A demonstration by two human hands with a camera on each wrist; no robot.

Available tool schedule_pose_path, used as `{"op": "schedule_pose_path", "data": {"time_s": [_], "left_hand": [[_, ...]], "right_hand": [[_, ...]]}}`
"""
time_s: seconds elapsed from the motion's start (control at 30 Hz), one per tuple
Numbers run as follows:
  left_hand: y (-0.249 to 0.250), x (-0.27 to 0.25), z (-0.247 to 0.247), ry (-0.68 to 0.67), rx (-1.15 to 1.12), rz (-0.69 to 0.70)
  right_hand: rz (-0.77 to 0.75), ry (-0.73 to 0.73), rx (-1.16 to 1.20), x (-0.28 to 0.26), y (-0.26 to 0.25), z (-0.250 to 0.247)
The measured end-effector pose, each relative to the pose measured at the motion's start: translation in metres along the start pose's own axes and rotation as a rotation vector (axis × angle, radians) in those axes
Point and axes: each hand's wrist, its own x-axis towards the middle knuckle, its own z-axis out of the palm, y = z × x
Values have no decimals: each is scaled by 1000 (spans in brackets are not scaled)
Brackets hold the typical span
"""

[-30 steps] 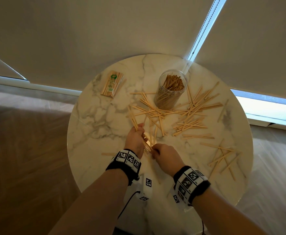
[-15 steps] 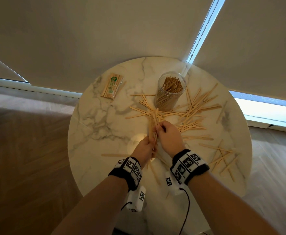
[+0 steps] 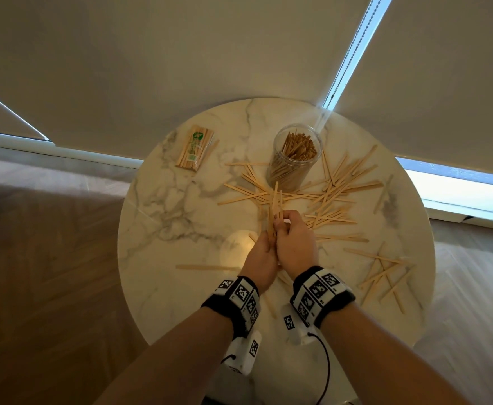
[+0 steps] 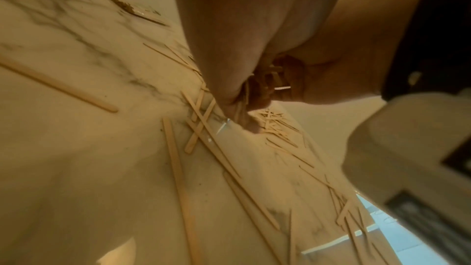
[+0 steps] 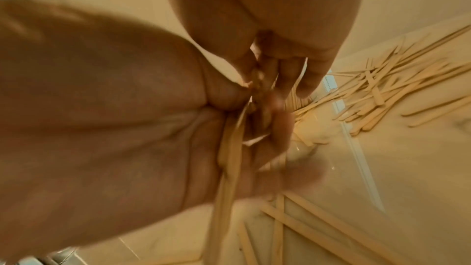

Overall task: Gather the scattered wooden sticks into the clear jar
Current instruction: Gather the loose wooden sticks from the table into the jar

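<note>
A clear jar partly filled with wooden sticks stands at the far middle of the round marble table. Scattered wooden sticks lie around and to the right of the jar, with more near the right edge. My left hand and right hand are pressed together just in front of the jar. Both grip one upright bundle of sticks, whose tips point toward the jar. In the right wrist view the bundle runs between the two palms.
A sealed packet of sticks lies at the far left of the table. Single sticks lie on the near left. A window blind and its bead chain hang behind the table. Wooden floor surrounds it.
Both hands moved from the table's near middle toward the jar, carrying the gathered sticks. The bundle was turned upright and the right hand closed in beside the left.
</note>
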Motion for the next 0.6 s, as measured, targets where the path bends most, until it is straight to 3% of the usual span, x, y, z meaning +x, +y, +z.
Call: {"op": "schedule_pose_path", "data": {"time_s": [0.2,0.33,0.53,0.6], "left_hand": [[-16,1,-11,-69,46,21],[-19,4,-15,-148,14,-88],[-8,9,-4,-118,-225,-193],[-8,8,-3,-98,-212,-193]], "right_hand": [[114,-162,173,13,7,-6],[172,-261,329,15,14,-9],[196,-327,401,3,5,-8],[205,-323,411,5,1,-10]]}}
